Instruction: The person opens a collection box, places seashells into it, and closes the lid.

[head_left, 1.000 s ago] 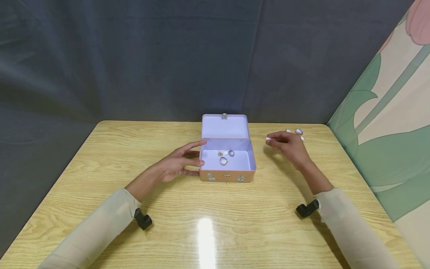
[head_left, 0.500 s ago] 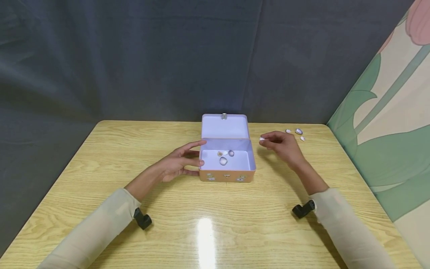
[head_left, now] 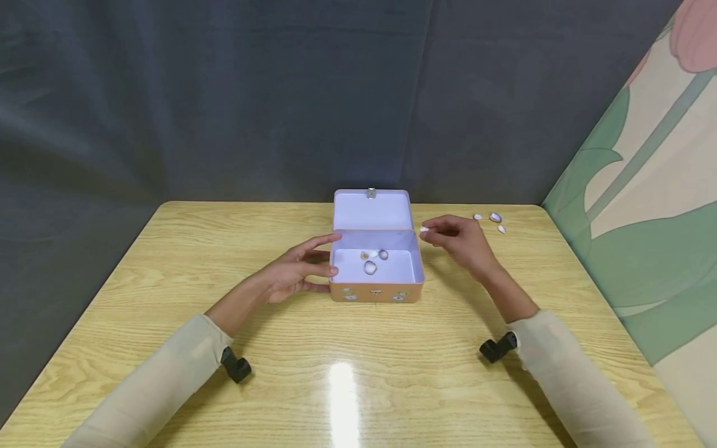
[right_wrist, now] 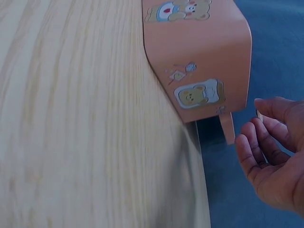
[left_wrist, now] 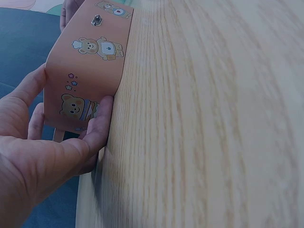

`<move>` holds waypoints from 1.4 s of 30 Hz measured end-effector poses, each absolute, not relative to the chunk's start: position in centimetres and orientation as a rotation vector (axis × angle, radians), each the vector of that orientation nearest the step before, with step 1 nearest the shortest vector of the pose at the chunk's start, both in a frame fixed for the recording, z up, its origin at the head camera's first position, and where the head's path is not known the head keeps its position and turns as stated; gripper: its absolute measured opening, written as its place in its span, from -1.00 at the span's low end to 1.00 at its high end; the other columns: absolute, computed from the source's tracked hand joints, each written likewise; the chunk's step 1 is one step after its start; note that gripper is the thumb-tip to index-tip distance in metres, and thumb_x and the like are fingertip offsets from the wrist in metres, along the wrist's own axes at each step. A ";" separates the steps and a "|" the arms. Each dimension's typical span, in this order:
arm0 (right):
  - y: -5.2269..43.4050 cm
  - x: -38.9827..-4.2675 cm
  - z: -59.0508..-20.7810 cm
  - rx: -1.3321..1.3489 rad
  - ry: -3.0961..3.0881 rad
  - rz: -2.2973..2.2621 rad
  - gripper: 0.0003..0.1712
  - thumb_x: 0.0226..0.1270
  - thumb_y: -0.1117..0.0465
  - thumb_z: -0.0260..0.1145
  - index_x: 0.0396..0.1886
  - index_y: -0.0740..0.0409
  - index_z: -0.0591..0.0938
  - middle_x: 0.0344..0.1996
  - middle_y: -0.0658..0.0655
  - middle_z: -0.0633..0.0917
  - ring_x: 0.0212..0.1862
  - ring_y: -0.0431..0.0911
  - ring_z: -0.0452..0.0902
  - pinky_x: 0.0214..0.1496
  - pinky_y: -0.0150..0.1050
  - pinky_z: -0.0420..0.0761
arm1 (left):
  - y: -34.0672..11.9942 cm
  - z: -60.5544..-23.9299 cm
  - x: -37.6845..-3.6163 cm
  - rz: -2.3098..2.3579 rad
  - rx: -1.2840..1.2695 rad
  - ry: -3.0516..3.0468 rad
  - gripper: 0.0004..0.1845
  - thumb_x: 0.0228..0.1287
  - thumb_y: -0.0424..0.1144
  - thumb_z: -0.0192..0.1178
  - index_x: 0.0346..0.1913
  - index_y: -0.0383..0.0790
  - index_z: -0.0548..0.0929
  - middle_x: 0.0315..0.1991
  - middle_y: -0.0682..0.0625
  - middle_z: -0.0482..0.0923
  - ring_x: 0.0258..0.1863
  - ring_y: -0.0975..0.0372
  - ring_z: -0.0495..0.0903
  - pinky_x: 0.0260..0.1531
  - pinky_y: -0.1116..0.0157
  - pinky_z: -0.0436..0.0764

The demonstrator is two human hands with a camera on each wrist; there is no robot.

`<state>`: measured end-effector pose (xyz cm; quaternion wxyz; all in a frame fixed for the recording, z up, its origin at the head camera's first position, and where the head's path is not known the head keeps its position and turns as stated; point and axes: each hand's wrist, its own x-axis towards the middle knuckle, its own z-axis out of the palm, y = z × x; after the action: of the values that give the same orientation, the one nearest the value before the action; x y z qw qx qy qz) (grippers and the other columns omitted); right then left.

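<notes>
Where the head camera looks down on the wooden table (head_left: pixel 168 274), the right hand (head_left: pixel 456 239) pinches a small white shell (head_left: pixel 424 229) between thumb and fingertips, just beside the right rim of the open tin box (head_left: pixel 375 291); the left hand (head_left: pixel 291 274) steadies the box's left wall, thumb and fingers spread along it and touching, not curled round it. Three shells (head_left: pixel 372 261) lie on the box's pale inner floor, and three more loose shells (head_left: pixel 493 221) sit near the far right table corner. The pinched shell looks light, hard and smooth, likely brittle at its thin edge, so a gentle fingertip pinch across its width seems the right hold. From the left wrist view, the box (left_wrist: pixel 88 61) shows an orange painted wall with cartoon bears and rounded corners, thin stiff metal by the look, with the left hand's fingers (left_wrist: pixel 97 126) pressed flat against it. From the right wrist view, the same glossy orange side (right_wrist: pixel 199 57) stands on the grained table (right_wrist: pixel 85 118), and the right hand's curled fingers (right_wrist: pixel 256 147) close towards the thumb; the shell itself barely shows there.
</notes>
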<state>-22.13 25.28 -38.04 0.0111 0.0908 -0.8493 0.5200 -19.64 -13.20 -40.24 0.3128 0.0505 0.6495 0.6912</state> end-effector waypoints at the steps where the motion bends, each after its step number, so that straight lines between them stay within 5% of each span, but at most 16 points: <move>1: 25.1 -22.1 -38.0 0.284 -2.646 1.626 -0.64 0.57 0.17 0.55 0.19 0.32 0.83 0.04 0.30 0.87 -0.13 -0.37 0.75 0.03 -0.36 0.84 | -13.2 -40.2 -19.6 1.822 0.134 1.714 -0.11 0.58 -0.43 0.38 0.77 0.32 0.34 0.72 -0.19 0.20 0.41 -0.06 0.60 0.37 -0.10 0.79; 42: 19.9 -21.6 -36.7 0.395 -2.628 1.702 -0.70 0.47 0.27 0.61 0.11 0.29 0.86 -0.02 0.31 0.91 -0.18 -0.25 0.77 -0.10 -0.48 0.70 | -13.2 -40.1 -19.7 1.819 0.153 1.707 -0.10 0.60 -0.44 0.34 0.80 0.28 0.29 0.73 -0.21 0.16 0.40 -0.06 0.60 0.38 -0.10 0.78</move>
<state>-21.64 19.89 -36.67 -0.0070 0.1251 -0.8327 0.5394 -19.70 -13.19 -40.10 0.3156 0.0579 0.6480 0.6907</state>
